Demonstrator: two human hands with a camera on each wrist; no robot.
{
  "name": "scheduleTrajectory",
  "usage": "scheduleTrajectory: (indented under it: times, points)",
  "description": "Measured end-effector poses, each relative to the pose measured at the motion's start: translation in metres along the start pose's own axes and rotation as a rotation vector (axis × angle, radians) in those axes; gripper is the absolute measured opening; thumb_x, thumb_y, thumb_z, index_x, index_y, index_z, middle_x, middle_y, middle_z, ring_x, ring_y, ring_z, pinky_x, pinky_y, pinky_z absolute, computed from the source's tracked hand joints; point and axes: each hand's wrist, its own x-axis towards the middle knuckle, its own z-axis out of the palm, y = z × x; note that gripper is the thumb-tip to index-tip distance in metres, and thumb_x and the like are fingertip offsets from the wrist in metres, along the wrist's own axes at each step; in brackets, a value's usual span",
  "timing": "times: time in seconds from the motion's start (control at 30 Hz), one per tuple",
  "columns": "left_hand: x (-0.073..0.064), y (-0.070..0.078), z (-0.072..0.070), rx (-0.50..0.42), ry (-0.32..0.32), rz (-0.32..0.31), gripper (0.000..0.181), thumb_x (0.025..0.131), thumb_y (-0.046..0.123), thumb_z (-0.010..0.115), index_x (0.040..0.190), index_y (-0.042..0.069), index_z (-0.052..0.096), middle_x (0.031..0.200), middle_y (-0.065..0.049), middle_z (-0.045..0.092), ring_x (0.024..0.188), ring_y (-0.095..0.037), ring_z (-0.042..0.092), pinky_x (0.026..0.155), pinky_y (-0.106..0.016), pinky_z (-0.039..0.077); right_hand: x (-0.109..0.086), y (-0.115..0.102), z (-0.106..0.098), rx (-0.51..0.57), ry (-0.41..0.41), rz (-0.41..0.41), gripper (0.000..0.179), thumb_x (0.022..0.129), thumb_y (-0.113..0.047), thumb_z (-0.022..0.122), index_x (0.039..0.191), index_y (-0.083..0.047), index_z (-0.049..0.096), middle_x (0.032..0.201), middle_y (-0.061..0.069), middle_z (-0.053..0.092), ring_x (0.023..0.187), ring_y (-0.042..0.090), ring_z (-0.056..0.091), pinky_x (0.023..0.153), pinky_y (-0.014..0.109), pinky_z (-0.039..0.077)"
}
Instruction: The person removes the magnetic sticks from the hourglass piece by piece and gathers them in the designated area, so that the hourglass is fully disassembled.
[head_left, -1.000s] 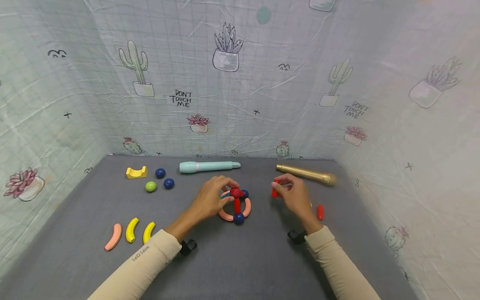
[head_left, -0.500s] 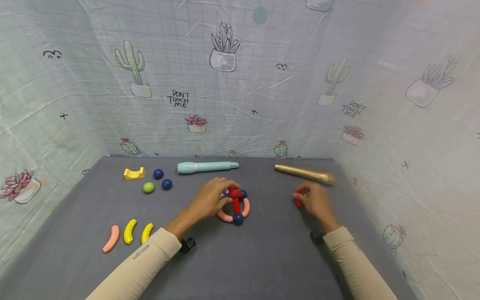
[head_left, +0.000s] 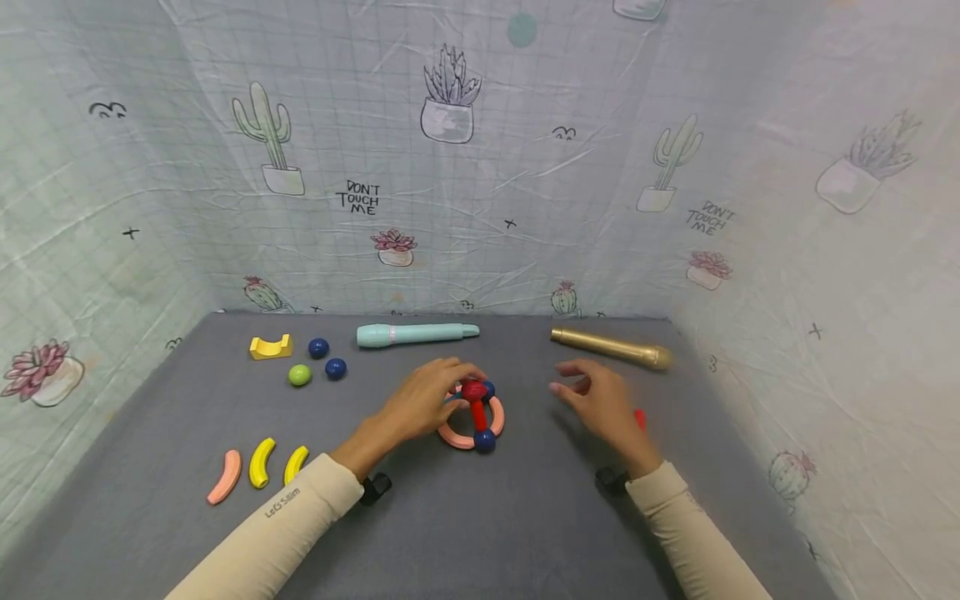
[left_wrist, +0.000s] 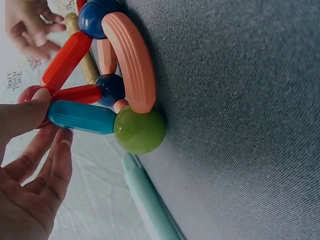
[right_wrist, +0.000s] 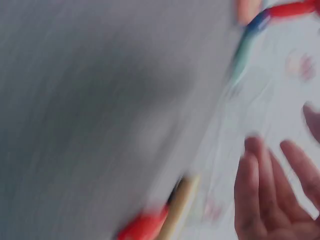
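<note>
My left hand (head_left: pixel 423 398) pinches the top of a ball-and-rod pyramid at its red ball (head_left: pixel 474 390). In the left wrist view, the thumb and fingers sit where the teal rod (left_wrist: pixel 82 117) and red rods (left_wrist: pixel 66 59) meet that ball. The pyramid's base has curved salmon rods (left_wrist: pixel 131 62) joined by dark blue balls (head_left: pixel 485 441) and a green ball (left_wrist: pixel 140 130). To the right, my right hand (head_left: pixel 603 404) holds nothing, its thumb and fingers spread apart. A loose red rod (head_left: pixel 641 418) lies beside it, partly hidden by the hand.
A teal microphone (head_left: pixel 416 334) and a gold microphone (head_left: pixel 611 347) lie along the back. On the left are a yellow block (head_left: pixel 271 347), blue balls (head_left: pixel 335 368), a loose green ball (head_left: pixel 299 375), yellow curved rods (head_left: pixel 262 463) and a salmon one (head_left: pixel 225 477).
My right hand carried a short red rod rightward, let go of it and has come back left with parted fingers. Under my left hand the pyramid has shifted slightly.
</note>
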Motion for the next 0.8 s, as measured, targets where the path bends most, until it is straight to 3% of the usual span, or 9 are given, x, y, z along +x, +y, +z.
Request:
scheduleTrajectory:
  times: [0.17,0.27,0.4,0.57,0.8]
  points:
    - [0.001,0.001,0.000,0.031,0.006,0.024,0.044,0.090,0.004,0.084,0.130,0.018,0.072,0.116,-0.001,0.073,0.106,-0.025,0.071,0.090,-0.042,0.058,0.000,-0.037,0.030,0.410,-0.265,0.001,0.047,0.097,-0.024,0.081,0.141,-0.015,0.068,0.138,0.018,0.071,0.100,0.023,0.079,0.080,0.030,0.062]
    - [0.001,0.002,0.002,0.076,0.017,0.039,0.043,0.090,0.006,0.085,0.129,0.020,0.072,0.112,0.001,0.071,0.100,-0.019,0.069,0.087,-0.038,0.058,0.001,-0.049,0.049,0.564,-0.346,-0.003,0.050,0.097,-0.016,0.079,0.144,-0.008,0.063,0.137,0.026,0.069,0.103,0.024,0.079,0.079,0.031,0.063]
    - [0.002,0.003,0.005,0.127,0.046,0.069,0.042,0.089,0.008,0.086,0.126,0.021,0.072,0.106,0.003,0.069,0.092,-0.014,0.064,0.079,-0.034,0.057,0.003,-0.059,0.068,0.676,-0.367,0.027,0.050,0.096,-0.006,0.078,0.143,-0.001,0.061,0.126,0.031,0.071,0.091,0.015,0.078,0.069,0.030,0.061]
    - [0.001,0.003,0.008,0.170,0.087,0.091,0.042,0.088,0.006,0.087,0.123,0.021,0.070,0.105,0.002,0.068,0.091,-0.014,0.064,0.074,-0.033,0.056,0.004,-0.066,0.080,0.775,-0.352,0.075,0.048,0.094,0.001,0.077,0.139,0.003,0.061,0.111,0.035,0.072,0.071,0.010,0.067,0.059,0.023,0.050]
    - [0.000,0.001,0.014,0.200,0.119,0.108,0.042,0.092,-0.001,0.080,0.121,0.024,0.064,0.102,0.003,0.068,0.090,-0.015,0.063,0.064,-0.028,0.051,0.003,-0.066,0.083,0.837,-0.343,0.152,0.046,0.092,0.002,0.079,0.135,0.003,0.062,0.103,0.031,0.075,0.067,0.009,0.066,0.054,0.021,0.049]
